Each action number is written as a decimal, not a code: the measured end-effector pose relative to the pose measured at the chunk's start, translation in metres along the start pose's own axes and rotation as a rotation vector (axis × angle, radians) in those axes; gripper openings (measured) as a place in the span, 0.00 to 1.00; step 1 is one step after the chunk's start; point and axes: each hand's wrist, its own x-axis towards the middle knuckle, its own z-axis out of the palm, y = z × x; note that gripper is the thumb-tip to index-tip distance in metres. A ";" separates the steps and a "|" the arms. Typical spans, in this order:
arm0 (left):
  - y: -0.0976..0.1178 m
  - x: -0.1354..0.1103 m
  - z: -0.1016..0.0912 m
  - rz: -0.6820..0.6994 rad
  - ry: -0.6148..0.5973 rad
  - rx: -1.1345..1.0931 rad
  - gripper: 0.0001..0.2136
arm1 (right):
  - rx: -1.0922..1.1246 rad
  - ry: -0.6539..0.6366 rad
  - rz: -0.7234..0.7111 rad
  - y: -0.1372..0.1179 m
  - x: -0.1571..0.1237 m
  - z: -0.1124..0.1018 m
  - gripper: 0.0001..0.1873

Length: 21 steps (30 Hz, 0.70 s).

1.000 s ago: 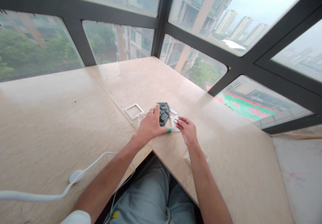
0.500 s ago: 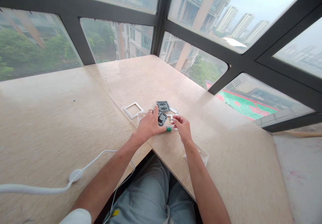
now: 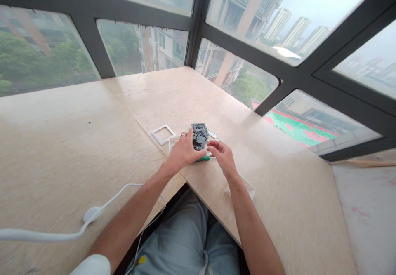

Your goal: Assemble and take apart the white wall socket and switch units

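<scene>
My left hand (image 3: 185,153) grips a dark grey square plate (image 3: 199,141) with cut-outs, its thumb at the near edge and its fingers at the left. The plate is tilted up. Close to its right edge, the fingertips of my right hand (image 3: 221,154) are pinched together; what they hold is too small to make out. Under my left thumb lies a green-handled tool (image 3: 204,158), its thin shaft pointing right. A second dark grey plate (image 3: 199,127) lies just behind the first. A white rectangular frame (image 3: 171,143) is partly covered by my left hand.
A white square frame (image 3: 156,139) lies to the left. A small white piece (image 3: 212,134) sits behind my right hand. A white open box (image 3: 249,189) is partly behind my right forearm. A white cable (image 3: 120,193) crosses the left tabletop. Windows border the far edges.
The held plate has turned slightly and stands more squarely toward me. My right hand has moved a little left, bringing its pinched fingertips to the plate's edge.
</scene>
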 end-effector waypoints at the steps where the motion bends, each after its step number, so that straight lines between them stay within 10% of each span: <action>1: 0.001 0.001 0.001 -0.028 -0.029 -0.114 0.37 | -0.015 -0.041 -0.044 -0.001 -0.002 -0.002 0.22; 8: 0.020 -0.005 0.027 -0.421 -0.390 -1.195 0.21 | -0.181 -0.170 -0.303 -0.016 -0.017 -0.007 0.45; 21: 0.035 -0.017 0.042 -0.566 -0.545 -1.465 0.25 | -0.440 -0.406 -0.159 -0.039 0.001 -0.042 0.44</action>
